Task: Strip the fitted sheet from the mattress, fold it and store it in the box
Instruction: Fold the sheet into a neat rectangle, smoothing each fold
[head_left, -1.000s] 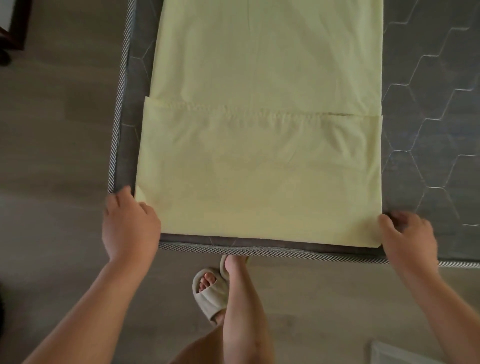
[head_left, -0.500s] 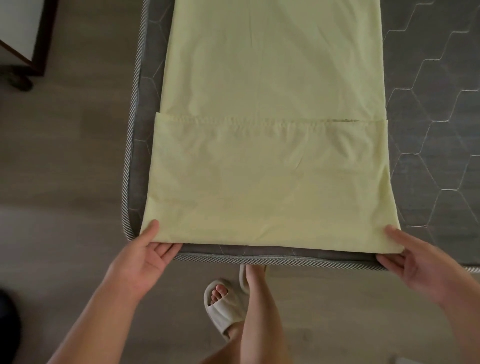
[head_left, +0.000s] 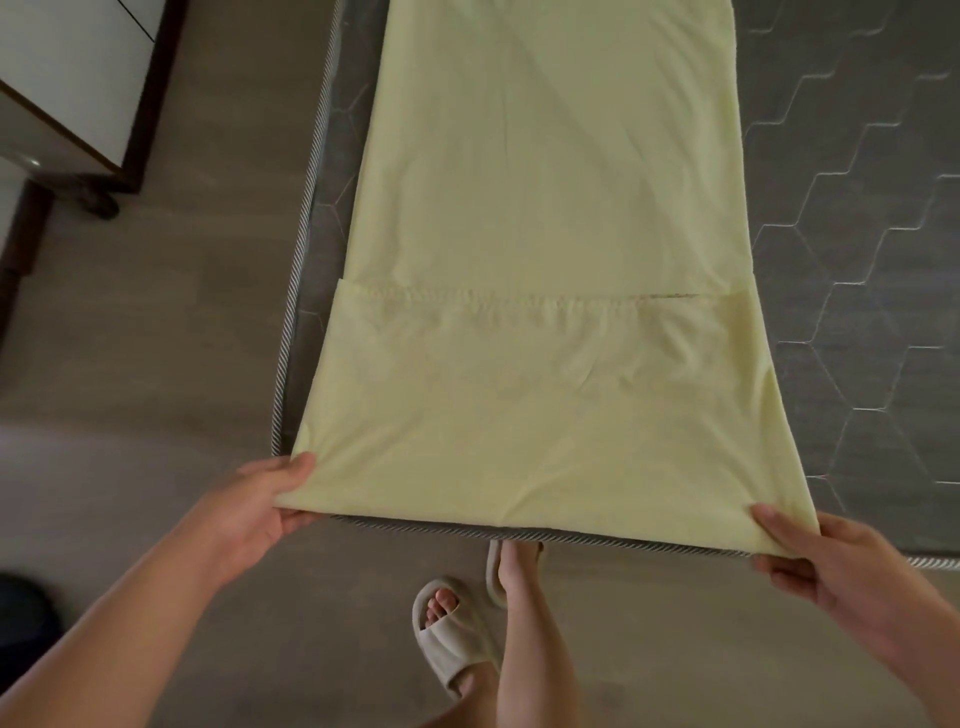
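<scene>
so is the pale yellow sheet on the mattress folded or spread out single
Folded: the pale yellow sheet lies as a narrow strip on the grey quilted mattress, with a gathered hem crossing it.

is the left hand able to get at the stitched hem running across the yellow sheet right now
Probably yes, once freed: the hem lies exposed on top of the sheet, nothing covering it, but the left hand pinches the sheet's near corner and would need to let go first.
</scene>
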